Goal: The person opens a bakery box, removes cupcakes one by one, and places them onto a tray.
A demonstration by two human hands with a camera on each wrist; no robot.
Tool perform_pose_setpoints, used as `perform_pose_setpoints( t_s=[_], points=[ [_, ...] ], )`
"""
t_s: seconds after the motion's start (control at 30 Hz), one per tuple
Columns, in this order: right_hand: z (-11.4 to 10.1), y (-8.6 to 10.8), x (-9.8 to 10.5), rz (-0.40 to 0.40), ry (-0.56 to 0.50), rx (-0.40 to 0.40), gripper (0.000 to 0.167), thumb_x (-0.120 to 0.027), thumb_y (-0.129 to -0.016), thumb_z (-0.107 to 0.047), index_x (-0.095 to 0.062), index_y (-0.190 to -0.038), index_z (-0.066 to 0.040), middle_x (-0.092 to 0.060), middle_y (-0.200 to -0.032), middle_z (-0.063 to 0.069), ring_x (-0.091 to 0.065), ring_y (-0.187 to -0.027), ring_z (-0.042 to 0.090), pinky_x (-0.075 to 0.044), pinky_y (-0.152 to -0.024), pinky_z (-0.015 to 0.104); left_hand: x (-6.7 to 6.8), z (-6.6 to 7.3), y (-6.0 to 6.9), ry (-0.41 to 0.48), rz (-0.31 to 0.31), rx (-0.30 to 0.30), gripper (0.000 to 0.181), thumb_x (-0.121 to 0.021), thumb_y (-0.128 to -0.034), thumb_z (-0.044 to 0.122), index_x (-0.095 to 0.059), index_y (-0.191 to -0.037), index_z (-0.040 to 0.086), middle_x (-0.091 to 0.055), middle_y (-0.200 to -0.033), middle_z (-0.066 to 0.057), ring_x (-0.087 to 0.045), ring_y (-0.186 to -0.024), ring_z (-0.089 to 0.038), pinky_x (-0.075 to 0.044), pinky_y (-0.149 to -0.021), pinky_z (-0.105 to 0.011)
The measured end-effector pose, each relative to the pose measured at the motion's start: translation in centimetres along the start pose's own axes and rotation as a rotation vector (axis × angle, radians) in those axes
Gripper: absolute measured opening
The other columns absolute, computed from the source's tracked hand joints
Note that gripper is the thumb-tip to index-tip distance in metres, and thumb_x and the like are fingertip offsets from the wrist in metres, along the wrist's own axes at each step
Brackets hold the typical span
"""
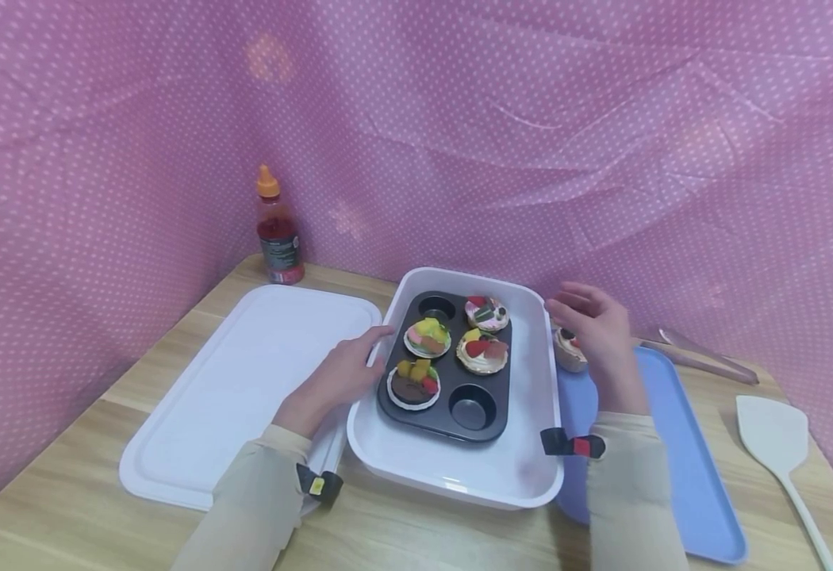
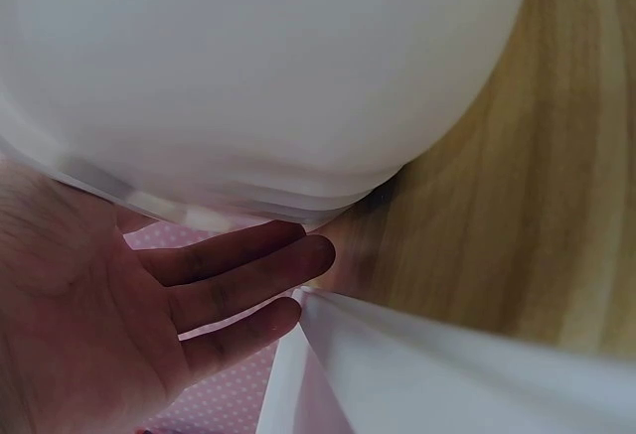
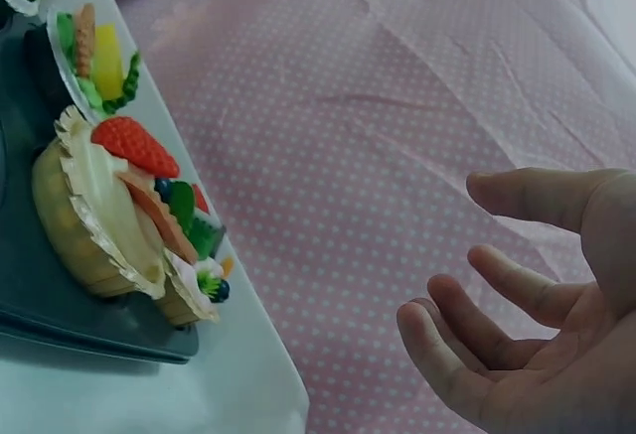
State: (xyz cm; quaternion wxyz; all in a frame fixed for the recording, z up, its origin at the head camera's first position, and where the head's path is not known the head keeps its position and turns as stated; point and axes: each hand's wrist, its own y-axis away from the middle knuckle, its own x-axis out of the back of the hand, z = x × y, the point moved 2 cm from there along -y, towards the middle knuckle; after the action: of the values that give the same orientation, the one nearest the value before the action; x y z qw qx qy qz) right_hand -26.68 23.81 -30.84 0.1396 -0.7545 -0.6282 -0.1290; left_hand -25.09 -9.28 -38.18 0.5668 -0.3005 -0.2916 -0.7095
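A dark muffin pan [image 1: 447, 432] lies inside a deep white tray [image 1: 538, 488]. In its cups sit a chocolate tart [image 1: 413, 388], a fruit tart with yellow pieces [image 1: 427, 339], a cream tart with strawberry [image 1: 483, 354] and a pink cream tart [image 1: 486, 316]; two cups show bare dark bottoms. My left hand [image 1: 341, 369] rests at the tray's left rim, its fingers extended along the outside wall in the left wrist view. Holding nothing, my right hand [image 3: 537, 325] hovers with loosely bent fingers by the right rim. Below it, another tart [image 1: 570, 353] is partly hidden.
A white lidded board or tray [image 1: 259, 381] lies on the left, a blue tray [image 1: 688, 460] on the right. Tongs [image 1: 702, 361] and a white spatula [image 1: 773, 432] lie farther right. A sauce bottle [image 1: 278, 238] stands at the back left, before pink dotted cloth [image 1: 459, 143].
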Motion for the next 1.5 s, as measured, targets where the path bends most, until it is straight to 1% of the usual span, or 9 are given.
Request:
perform_pose_setpoints(
  t_s=[0.07, 0.17, 0.4, 0.67, 0.87, 1.1, 1.3, 1.4, 1.5],
  points=[
    [-0.1, -0.1, -0.5, -0.009, -0.004, 0.004, 0.057, -0.07, -0.095, -0.028, -0.052, -0.145, -0.009, -0.059, -0.142, 0.019, -0.065, -0.117, 0.028, -0.044, -0.109, 0.055, 0.0, -0.1, 0.0, -0.002, -0.002, 0.003, 0.057, -0.054, -0.1002, 0.019, -0.039, -0.155, 0.021, -0.053, -0.149, -0.018, -0.049, -0.139, -0.037, -0.04, -0.113, -0.056],
    [-0.1, -0.3, -1.4, -0.019, 0.014, 0.005, 0.055, -0.07, -0.095, -0.025, -0.053, -0.144, -0.008, -0.059, -0.142, 0.018, -0.062, -0.124, 0.034, -0.046, -0.11, 0.05, 0.1, -0.2, 0.0, -0.002, -0.002, 0.007, 0.057, -0.054, -0.1002, 0.018, -0.039, -0.155, 0.021, -0.053, -0.149, -0.017, -0.048, -0.14, -0.037, -0.04, -0.114, -0.057],
    [0.5, -1.0, -2.9, -0.028, 0.042, -0.008, 0.052, -0.071, -0.094, -0.021, -0.055, -0.141, -0.006, -0.059, -0.141, 0.019, -0.059, -0.128, 0.035, -0.05, -0.107, 0.047, 0.1, -0.2, 0.0, 0.003, -0.003, 0.021, 0.056, -0.054, -0.1007, 0.02, -0.039, -0.155, 0.021, -0.053, -0.15, -0.016, -0.049, -0.14, -0.036, -0.04, -0.114, -0.055],
    [1.0, -1.3, -3.9, -0.055, 0.095, -0.02, 0.052, -0.07, -0.094, -0.025, -0.055, -0.142, -0.011, -0.058, -0.144, 0.016, -0.056, -0.133, 0.034, -0.043, -0.112, 0.053, 0.2, -0.2, 0.0, -0.005, 0.003, 0.021, 0.056, -0.053, -0.1011, 0.02, -0.039, -0.155, 0.02, -0.053, -0.149, -0.016, -0.05, -0.139, -0.035, -0.041, -0.114, -0.054],
    [1.0, -1.5, -4.8, -0.09, 0.11, 0.02, 0.053, -0.069, -0.095, -0.025, -0.054, -0.143, -0.01, -0.056, -0.145, 0.018, -0.051, -0.137, 0.035, -0.04, -0.114, 0.057, 0.3, -0.3, 0.0, -0.024, 0.009, -0.003, 0.055, -0.052, -0.1011, 0.021, -0.04, -0.154, 0.019, -0.056, -0.146, -0.017, -0.053, -0.136, -0.035, -0.043, -0.112, -0.053],
    [1.3, -1.8, -5.6, -0.131, 0.138, 0.048, 0.057, -0.069, -0.094, -0.029, -0.051, -0.146, -0.011, -0.054, -0.148, 0.018, -0.05, -0.138, 0.038, -0.04, -0.112, 0.061, 0.7, -0.5, 0.1, -0.022, 0.018, -0.002, 0.057, -0.054, -0.0996, 0.019, -0.04, -0.154, 0.019, -0.055, -0.148, -0.016, -0.052, -0.137, -0.035, -0.043, -0.112, -0.053],
    [1.5, -1.8, -5.6, -0.151, 0.187, 0.063, 0.062, -0.068, -0.095, -0.028, -0.046, -0.15, -0.01, -0.048, -0.152, 0.019, -0.046, -0.14, 0.041, -0.04, -0.112, 0.059, 0.1, -0.3, -0.1, -0.005, 0.02, -0.002, 0.055, -0.054, -0.1005, 0.019, -0.041, -0.154, 0.019, -0.056, -0.148, -0.014, -0.052, -0.137, -0.033, -0.042, -0.114, -0.051],
    [1.6, -1.7, -5.7, -0.156, 0.231, 0.056, 0.065, -0.069, -0.095, -0.029, -0.042, -0.152, -0.012, -0.043, -0.156, 0.02, -0.043, -0.142, 0.042, -0.041, -0.112, 0.058, -0.1, 0.1, 0.0, 0.002, 0.017, 0.003, 0.054, -0.055, -0.1006, 0.02, -0.041, -0.153, 0.019, -0.056, -0.147, -0.013, -0.052, -0.137, -0.033, -0.042, -0.114, -0.051],
    [1.6, -1.7, -6.1, -0.153, 0.235, 0.069, 0.067, -0.069, -0.095, -0.031, -0.04, -0.153, -0.013, -0.04, -0.157, 0.021, -0.042, -0.143, 0.042, -0.041, -0.113, 0.056, -0.1, 0.2, 0.2, 0.001, 0.022, 0.014, 0.054, -0.055, -0.1007, 0.02, -0.042, -0.153, 0.02, -0.057, -0.147, -0.012, -0.053, -0.137, -0.032, -0.042, -0.113, -0.051]
  ],
)
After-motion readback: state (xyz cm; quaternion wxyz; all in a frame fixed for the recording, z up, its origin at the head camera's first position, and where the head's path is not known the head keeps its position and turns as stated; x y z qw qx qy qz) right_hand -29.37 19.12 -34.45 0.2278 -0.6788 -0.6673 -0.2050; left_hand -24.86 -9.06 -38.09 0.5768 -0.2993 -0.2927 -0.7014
